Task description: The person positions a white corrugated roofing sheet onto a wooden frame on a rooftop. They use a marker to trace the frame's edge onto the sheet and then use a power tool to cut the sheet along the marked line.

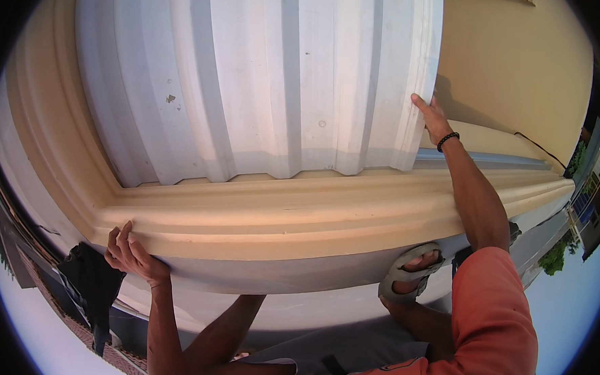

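Note:
A large white corrugated sheet [251, 83] stands upright at the upper middle, with its lower edge by the cream moulded ledge [312, 219]. My right hand [434, 116], a black beaded bracelet at its wrist, grips the sheet's right edge. Its thumb lies on the front face, while the other fingers are mostly hidden behind. Down at the left, my left hand [137, 255] rests at the ledge's corner with its fingers bent and apart, holding nothing. Small chipped marks show on the sheet.
A cream wall [523, 63] rises at the right, with a thin dark cable [543, 149] near the ledge. Below the ledge, my sandalled foot [411, 271] is on a pale surface. Dark cloth-like material [92, 278] hangs at the left. Rooftops and sky show at both sides.

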A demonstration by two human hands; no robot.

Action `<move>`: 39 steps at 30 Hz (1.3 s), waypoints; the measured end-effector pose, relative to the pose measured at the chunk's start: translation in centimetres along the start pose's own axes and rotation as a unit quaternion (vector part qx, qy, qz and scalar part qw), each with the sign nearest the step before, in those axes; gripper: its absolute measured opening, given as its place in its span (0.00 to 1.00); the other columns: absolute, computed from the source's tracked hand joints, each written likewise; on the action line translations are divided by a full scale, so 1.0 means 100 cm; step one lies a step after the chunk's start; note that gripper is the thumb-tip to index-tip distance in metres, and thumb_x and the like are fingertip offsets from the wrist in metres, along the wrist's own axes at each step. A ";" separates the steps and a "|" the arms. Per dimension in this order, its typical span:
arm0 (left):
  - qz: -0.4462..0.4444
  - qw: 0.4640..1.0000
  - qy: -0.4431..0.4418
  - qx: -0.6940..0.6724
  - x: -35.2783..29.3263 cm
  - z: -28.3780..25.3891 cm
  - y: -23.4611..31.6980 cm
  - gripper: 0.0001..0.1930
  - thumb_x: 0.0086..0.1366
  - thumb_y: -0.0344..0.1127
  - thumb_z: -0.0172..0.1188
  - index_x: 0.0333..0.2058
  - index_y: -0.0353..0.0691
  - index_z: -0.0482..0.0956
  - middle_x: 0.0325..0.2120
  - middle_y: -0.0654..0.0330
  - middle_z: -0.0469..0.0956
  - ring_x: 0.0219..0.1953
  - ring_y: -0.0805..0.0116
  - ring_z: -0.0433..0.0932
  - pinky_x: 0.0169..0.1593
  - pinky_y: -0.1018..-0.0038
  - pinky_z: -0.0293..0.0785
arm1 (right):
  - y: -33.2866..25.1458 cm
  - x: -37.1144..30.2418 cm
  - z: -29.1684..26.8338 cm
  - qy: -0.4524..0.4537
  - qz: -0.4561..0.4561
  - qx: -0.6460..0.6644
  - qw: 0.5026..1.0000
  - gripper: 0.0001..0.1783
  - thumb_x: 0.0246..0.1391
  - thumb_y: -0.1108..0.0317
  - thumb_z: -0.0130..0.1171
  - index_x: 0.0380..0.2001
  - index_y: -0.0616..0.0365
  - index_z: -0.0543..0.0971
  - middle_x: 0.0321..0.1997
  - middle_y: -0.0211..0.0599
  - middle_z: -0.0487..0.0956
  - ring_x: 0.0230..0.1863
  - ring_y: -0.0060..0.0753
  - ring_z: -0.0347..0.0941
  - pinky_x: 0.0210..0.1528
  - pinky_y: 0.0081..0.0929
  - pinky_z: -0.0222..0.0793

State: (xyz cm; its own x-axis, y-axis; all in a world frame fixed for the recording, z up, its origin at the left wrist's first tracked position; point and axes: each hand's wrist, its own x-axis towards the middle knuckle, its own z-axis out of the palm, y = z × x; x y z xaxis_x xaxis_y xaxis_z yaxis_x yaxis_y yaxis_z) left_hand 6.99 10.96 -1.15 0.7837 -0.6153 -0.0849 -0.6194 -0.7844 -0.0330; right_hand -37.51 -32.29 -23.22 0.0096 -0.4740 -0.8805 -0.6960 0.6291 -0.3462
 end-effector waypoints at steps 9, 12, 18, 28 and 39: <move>-0.010 1.000 -0.005 0.002 -0.001 0.001 0.004 0.23 0.69 0.47 0.35 0.42 0.45 0.80 0.44 0.59 0.75 0.54 0.65 0.65 0.62 0.58 0.42 | -0.008 -0.005 0.002 -0.010 0.008 -0.007 1.000 0.47 0.50 0.44 0.62 0.62 0.67 0.58 0.62 0.52 0.65 0.64 0.41 0.60 0.65 0.37 0.56; 0.000 1.000 -0.007 -0.004 -0.001 0.000 0.002 0.23 0.68 0.46 0.35 0.42 0.45 0.80 0.44 0.59 0.75 0.55 0.65 0.64 0.61 0.60 0.42 | -0.001 0.001 -0.003 -0.011 0.004 -0.015 1.000 0.47 0.51 0.44 0.62 0.62 0.66 0.58 0.63 0.52 0.64 0.65 0.41 0.59 0.66 0.37 0.54; 0.008 1.000 -0.015 0.006 0.001 0.001 -0.006 0.22 0.67 0.44 0.35 0.43 0.45 0.80 0.45 0.57 0.75 0.53 0.64 0.64 0.61 0.61 0.44 | -0.002 0.000 -0.002 -0.012 -0.010 -0.056 0.998 0.49 0.51 0.44 0.61 0.63 0.68 0.55 0.64 0.52 0.63 0.66 0.44 0.57 0.67 0.37 0.51; -0.053 0.998 -0.014 -0.013 0.001 -0.004 0.012 0.20 0.64 0.44 0.40 0.41 0.43 0.81 0.46 0.54 0.72 0.55 0.58 0.57 0.63 0.58 0.40 | -0.043 0.017 -0.038 0.005 -0.060 -0.075 0.995 0.46 0.53 0.41 0.58 0.66 0.58 0.57 0.60 0.48 0.68 0.60 0.43 0.67 0.63 0.46 0.58; -0.017 0.999 -0.026 0.010 -0.001 -0.005 0.006 0.23 0.68 0.48 0.36 0.44 0.44 0.79 0.46 0.57 0.72 0.54 0.61 0.59 0.61 0.60 0.43 | -0.044 0.016 -0.006 0.029 -0.100 -0.090 0.991 0.39 0.54 0.66 0.57 0.65 0.64 0.52 0.63 0.48 0.63 0.64 0.40 0.60 0.66 0.35 0.54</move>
State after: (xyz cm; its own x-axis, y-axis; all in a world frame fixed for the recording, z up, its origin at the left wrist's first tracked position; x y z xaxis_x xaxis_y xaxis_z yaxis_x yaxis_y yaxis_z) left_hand 6.52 10.52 -0.65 0.8017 -0.5823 -0.1349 -0.5929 -0.8033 -0.0566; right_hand -34.83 -36.17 -22.89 0.1223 -0.6155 -0.7786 -0.8008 0.4023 -0.4437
